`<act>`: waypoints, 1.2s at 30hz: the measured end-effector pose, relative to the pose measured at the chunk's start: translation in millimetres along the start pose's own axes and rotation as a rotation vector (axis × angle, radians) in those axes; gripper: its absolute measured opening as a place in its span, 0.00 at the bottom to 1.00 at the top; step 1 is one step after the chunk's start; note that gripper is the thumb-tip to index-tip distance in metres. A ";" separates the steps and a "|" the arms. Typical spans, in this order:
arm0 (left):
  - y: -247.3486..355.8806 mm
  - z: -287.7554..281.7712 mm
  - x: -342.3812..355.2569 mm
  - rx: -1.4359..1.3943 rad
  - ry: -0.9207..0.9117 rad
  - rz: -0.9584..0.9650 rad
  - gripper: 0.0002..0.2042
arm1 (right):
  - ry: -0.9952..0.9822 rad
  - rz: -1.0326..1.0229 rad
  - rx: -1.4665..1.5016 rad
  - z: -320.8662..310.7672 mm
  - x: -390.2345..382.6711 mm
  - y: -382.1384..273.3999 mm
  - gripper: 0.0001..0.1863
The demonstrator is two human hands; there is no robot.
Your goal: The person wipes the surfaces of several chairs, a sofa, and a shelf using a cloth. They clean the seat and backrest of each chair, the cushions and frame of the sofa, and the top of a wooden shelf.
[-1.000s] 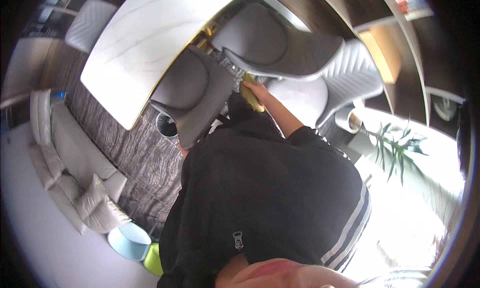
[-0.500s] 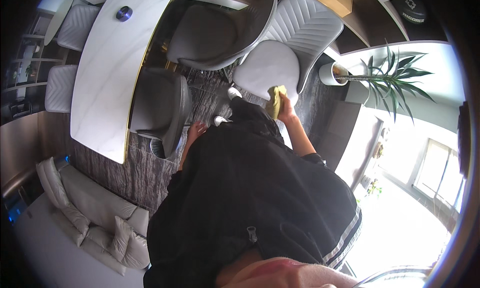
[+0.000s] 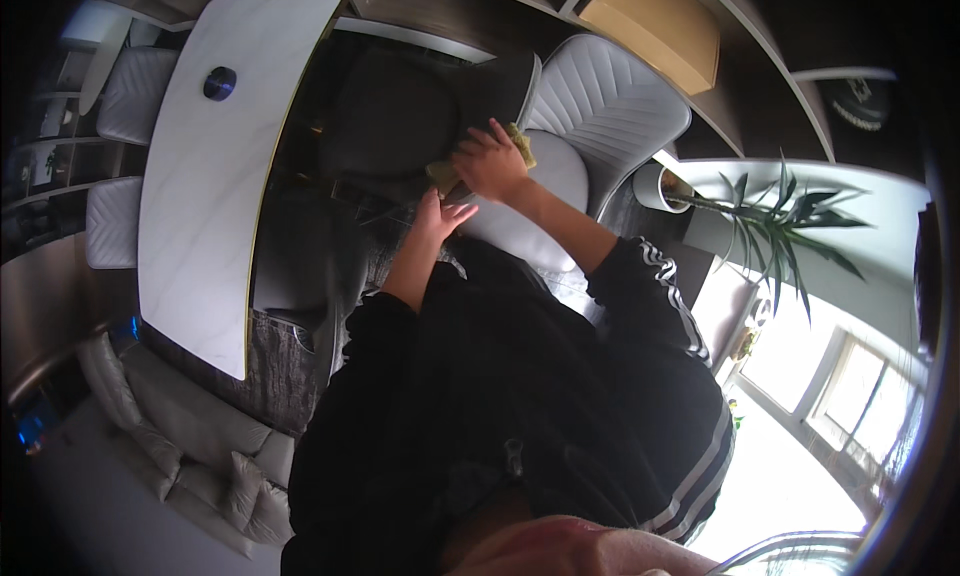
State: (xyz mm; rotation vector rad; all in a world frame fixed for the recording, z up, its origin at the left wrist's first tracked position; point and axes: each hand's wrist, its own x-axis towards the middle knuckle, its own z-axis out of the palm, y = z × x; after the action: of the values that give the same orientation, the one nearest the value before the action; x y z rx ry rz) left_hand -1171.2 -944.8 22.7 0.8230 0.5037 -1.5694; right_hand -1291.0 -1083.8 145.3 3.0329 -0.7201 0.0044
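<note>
A yellow-green cloth [image 3: 524, 144] lies against the curved backrest edge of the dark grey chair [image 3: 385, 116]. My right hand [image 3: 490, 164] is laid over the cloth and grips it, covering its middle. At the cloth's lower left end is my left hand [image 3: 438, 216], its fingers on the cloth and its thumb standing out to the side. Just right of my hands is the light grey chair [image 3: 610, 91], with a quilted backrest and a smooth seat.
A white marble-look table [image 3: 215, 176] with a small round dark object [image 3: 220, 83] stands to the left. A potted plant [image 3: 780, 216] is at the right. Behind the chairs, shelves hold a cardboard box [image 3: 655, 31]. A grey sofa [image 3: 190, 416] sits lower left.
My right hand has moved up and left with the cloth, from over the light grey chair to the dark chair's backrest. My left hand has risen to meet the cloth.
</note>
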 end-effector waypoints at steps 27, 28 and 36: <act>44.4 -99.3 150.7 -0.036 0.518 -0.079 0.37 | -0.972 0.281 0.113 68.7 108.5 37.8 0.21; 63.1 -106.9 159.5 0.061 0.626 -0.059 0.37 | -0.818 0.141 -0.073 86.7 118.0 63.1 0.21; 194.7 -165.5 226.5 0.901 1.336 0.291 0.38 | -0.661 0.224 0.109 254.6 190.4 134.7 0.15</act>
State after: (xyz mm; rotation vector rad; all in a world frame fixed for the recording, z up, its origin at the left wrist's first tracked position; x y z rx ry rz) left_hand -948.4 -1009.2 -227.9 2.5288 0.5241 -0.7178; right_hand -1182.2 -1295.9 -104.6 3.0175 -1.1122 -1.0176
